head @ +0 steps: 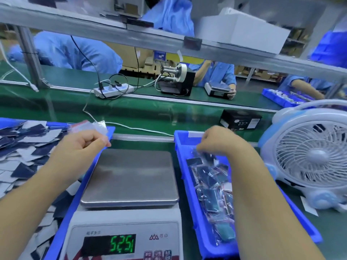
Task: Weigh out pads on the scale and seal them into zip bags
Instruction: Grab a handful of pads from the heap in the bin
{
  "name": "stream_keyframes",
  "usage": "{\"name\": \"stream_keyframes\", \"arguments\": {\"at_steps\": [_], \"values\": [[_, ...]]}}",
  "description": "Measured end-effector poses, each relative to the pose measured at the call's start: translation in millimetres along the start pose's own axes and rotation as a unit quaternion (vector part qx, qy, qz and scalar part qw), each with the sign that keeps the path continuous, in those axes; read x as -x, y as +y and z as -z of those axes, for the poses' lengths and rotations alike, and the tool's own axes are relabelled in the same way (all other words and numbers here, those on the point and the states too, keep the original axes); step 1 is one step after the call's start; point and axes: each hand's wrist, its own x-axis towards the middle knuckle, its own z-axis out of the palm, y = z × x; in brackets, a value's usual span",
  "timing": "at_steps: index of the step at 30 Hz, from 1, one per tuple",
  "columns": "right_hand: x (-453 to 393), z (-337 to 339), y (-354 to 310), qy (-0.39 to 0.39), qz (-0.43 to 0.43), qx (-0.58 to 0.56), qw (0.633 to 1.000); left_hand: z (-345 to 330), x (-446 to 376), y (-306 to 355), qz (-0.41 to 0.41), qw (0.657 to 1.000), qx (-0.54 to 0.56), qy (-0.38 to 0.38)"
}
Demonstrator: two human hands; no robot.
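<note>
A digital scale (129,177) sits in the middle with a bare steel pan; its green display (123,243) is lit. Loose dark blue and white pads (24,147) fill the blue tray (78,188) at the left. My left hand (82,145) is over that tray's far corner and holds a blurred clear zip bag (90,127). My right hand (216,141) is curled over the far end of the blue bin (189,184) at the right, above the filled bags (214,188) lying in it. Whether it grips a bag is blurred.
A white and blue desk fan (309,152) stands close to the right of the bin. A green conveyor belt (150,111) runs behind, with a black box (240,120), a power strip (112,90) and cables. Other workers in blue sit across it.
</note>
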Motion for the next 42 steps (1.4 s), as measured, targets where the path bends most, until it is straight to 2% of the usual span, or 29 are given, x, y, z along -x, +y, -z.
{"name": "stream_keyframes", "arguments": {"at_steps": [3, 5, 9, 11, 14, 16, 18, 21, 23, 26, 29, 31, 35, 42], "values": [[-5.7, -16.2, 5.5, -0.049, -0.03, -0.002, 0.998, -1.1, -0.9, -4.6, 0.008, 1.0, -0.013, -0.002], [-11.2, -25.0, 2.3, -0.028, -0.023, -0.005, 0.999, -0.2, -1.7, -0.7, 0.015, 1.0, 0.021, 0.001], [-18.5, -40.0, -9.0, 0.047, -0.001, -0.043, 0.998, 18.3, -3.1, 29.4, 0.011, 0.986, 0.158, 0.059], [-17.4, -43.6, -20.9, 0.071, 0.032, -0.053, 0.996, 40.6, -5.9, 44.3, -0.014, 0.983, 0.174, 0.054], [-5.8, -47.2, -55.4, 0.109, 0.114, -0.056, 0.986, 79.4, -11.8, 44.1, -0.019, 0.99, 0.139, -0.006], [9.7, -49.5, -85.7, 0.116, 0.193, -0.062, 0.972, 98.5, -12.7, 28.1, 0.0, 0.997, 0.076, -0.024], [29.9, -51.4, -120.5, 0.116, 0.282, -0.045, 0.951, 109.4, -8.9, 4.1, 0.013, 1.0, -0.005, -0.005], [55.8, -56.3, -174.8, 0.076, 0.382, -0.003, 0.921, 114.4, -0.8, -29.8, 0.04, 0.996, -0.068, 0.049], [61.9, -64.5, -207.0, 0.02, 0.407, 0.032, 0.913, 115.8, 1.2, -40.5, 0.054, 0.995, -0.052, 0.068], [57.9, -83.1, -243.9, -0.058, 0.379, 0.064, 0.921, 116.7, 1.5, -41.1, 0.048, 0.995, -0.013, 0.083], [47.8, -100.0, -269.4, -0.082, 0.355, 0.069, 0.929, 116.8, 1.7, -40.1, 0.037, 0.997, 0.002, 0.073], [41.8, -108.5, -279.7, -0.097, 0.364, 0.079, 0.923, 118.1, 0.6, -42.3, 0.039, 0.996, 0.016, 0.075], [30.6, -105.7, -282.5, -0.178, 0.364, 0.061, 0.912, 119.4, -1.3, -44.2, 0.033, 0.996, 0.046, 0.072], [22.3, -105.0, -282.8, -0.196, 0.38, 0.045, 0.903, 118.8, -4.1, -46.3, 0.022, 0.997, 0.046, 0.057]]}}
